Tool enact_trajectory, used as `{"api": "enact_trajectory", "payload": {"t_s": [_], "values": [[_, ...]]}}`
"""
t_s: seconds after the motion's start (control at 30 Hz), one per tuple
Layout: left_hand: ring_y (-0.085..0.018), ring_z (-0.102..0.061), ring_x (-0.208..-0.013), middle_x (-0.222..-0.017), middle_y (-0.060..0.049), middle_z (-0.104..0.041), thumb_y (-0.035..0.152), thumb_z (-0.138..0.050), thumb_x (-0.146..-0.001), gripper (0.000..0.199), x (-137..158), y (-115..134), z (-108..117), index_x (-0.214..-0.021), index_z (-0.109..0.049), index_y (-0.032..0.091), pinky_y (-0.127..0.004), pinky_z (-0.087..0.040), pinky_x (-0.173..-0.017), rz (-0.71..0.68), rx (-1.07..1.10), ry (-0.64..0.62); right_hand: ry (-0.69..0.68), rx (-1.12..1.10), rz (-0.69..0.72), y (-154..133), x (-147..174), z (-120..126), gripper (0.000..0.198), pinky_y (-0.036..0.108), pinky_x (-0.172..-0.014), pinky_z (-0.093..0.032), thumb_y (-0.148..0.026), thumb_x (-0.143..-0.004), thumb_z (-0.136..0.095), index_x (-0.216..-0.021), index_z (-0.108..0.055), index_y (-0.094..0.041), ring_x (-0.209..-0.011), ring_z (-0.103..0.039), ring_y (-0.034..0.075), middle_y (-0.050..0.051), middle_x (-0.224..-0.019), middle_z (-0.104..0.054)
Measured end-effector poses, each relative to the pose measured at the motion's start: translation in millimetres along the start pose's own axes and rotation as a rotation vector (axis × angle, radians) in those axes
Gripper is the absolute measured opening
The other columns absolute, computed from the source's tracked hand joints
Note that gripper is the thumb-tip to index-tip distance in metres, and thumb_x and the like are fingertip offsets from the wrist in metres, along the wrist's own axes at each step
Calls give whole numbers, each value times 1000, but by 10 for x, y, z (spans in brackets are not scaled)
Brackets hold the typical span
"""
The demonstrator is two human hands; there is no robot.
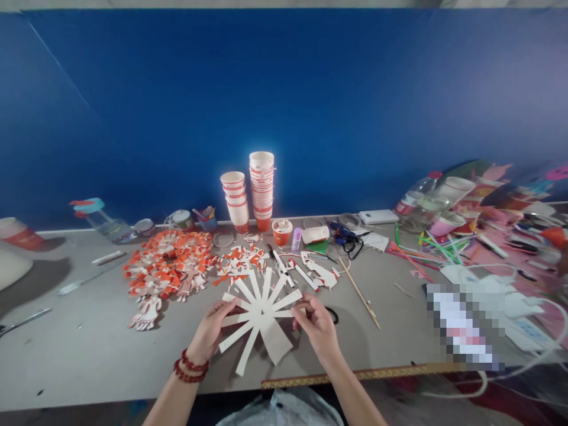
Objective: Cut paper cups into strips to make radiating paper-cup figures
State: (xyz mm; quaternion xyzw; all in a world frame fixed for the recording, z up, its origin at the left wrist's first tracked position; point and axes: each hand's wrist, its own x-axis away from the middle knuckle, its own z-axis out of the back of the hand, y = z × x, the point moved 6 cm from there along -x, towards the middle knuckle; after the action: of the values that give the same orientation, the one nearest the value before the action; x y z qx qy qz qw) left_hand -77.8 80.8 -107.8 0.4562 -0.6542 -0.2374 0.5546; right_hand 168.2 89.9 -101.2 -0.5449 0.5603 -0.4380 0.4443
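Observation:
Between my hands is a white paper cut into strips (262, 317) that fan out from a small centre. One section at the lower right is much wider than the others. My left hand (216, 325), with red bead bracelets on its wrist, pinches a strip on the left side. On the right side, my right hand (314, 325) grips the end of another strip between thumb and fingers. Just beyond the paper lie orange and white paper scraps (239, 260), a marker (284, 269) and a red-tipped marker (306, 276).
A heap of orange and white paper cutouts (171, 260) lies left. Two stacks of paper cups (261, 195) (236, 204) stand by the blue wall. A wooden stick (360, 294), a glue gun (346, 232), a pixelated object (461, 328) and a power strip (528, 331) lie right.

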Motion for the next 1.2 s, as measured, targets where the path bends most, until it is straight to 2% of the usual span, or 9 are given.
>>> {"api": "enact_trajectory", "payload": {"t_s": [0.23,0.4,0.53,0.73,0.83,0.97,1.07,1.13,1.2], "values": [[-29,-72,-91,-86,-9,-76,40,-70,-76,23,-25,-67,23,-84,-71,18,-39,-58,-82,-38,35,-84,84,-87,4,-45,-17,48,36,27,-61,-52,-41,-78,-74,-104,-62,-20,-59,-62,15,-1,-70,-63],[-31,-70,-95,-103,-14,-73,45,-62,-83,37,53,161,10,-105,-68,17,-41,-56,-83,-156,-73,-294,93,-58,-54,-11,-72,19,38,29,-57,-54,-49,-80,-69,-100,-65,-17,-55,-63,18,0,-63,-64],[-25,-71,-83,-96,-10,-73,43,-65,-81,44,67,317,63,-117,-60,18,-35,-56,-75,-206,-140,-254,22,-74,-100,13,-139,-102,41,31,-55,-56,-53,-78,-69,-99,-65,-17,-52,-64,18,0,-58,-64],[-20,-68,-72,-85,-5,-72,43,-73,-73,35,-51,282,136,-94,-66,17,-30,-55,-71,-261,-304,-119,15,-38,-95,18,-168,-121,47,36,-57,-59,-57,-80,-65,-104,-63,-17,-61,-69,22,5,-72,-69],[-22,-70,-75,-86,-4,-71,47,-75,-69,37,-107,234,200,-91,-67,18,-30,-54,-73,-278,-339,-69,12,106,8,-34,-138,23,41,35,-60,-59,-54,-84,-62,-102,-63,-18,-67,-69,22,9,-89,-71],[-23,-70,-73,-80,-4,-72,51,-68,-75,34,-105,186,294,-92,-66,21,-28,-53,-68,-303,-513,-46,63,554,183,-159,-64,311,25,35,-68,-56,-42,-91,-55,-98,-66,-21,-74,-68,24,9,-88,-72],[-23,-67,-74,-81,-4,-71,49,-65,-77,26,-36,315,361,-84,-67,24,-26,-49,-66,-499,-808,130,67,875,357,-267,-5,423,16,38,-76,-52,-33,-90,-54,-94,-66,-23,-85,-66,26,8,-92,-71],[-26,-64,-87,-91,-7,-70,45,-62,-80,21,42,443,304,-82,-66,25,-29,-49,-75,-685,-1001,235,21,988,430,-282,18,433,14,40,-82,-51,-28,-90,-54,-95,-66,-24,-93,-64,28,9,-97,-70],[-28,-61,-98,-99,-9,-68,40,-57,-85,18,99,532,157,-86,-66,24,-34,-46,-87,-829,-1122,237,-23,1054,466,-263,31,424,14,42,-86,-49,-24,-89,-55,-99,-65,-23,-99,-62,29,9,-104,-69]]}}
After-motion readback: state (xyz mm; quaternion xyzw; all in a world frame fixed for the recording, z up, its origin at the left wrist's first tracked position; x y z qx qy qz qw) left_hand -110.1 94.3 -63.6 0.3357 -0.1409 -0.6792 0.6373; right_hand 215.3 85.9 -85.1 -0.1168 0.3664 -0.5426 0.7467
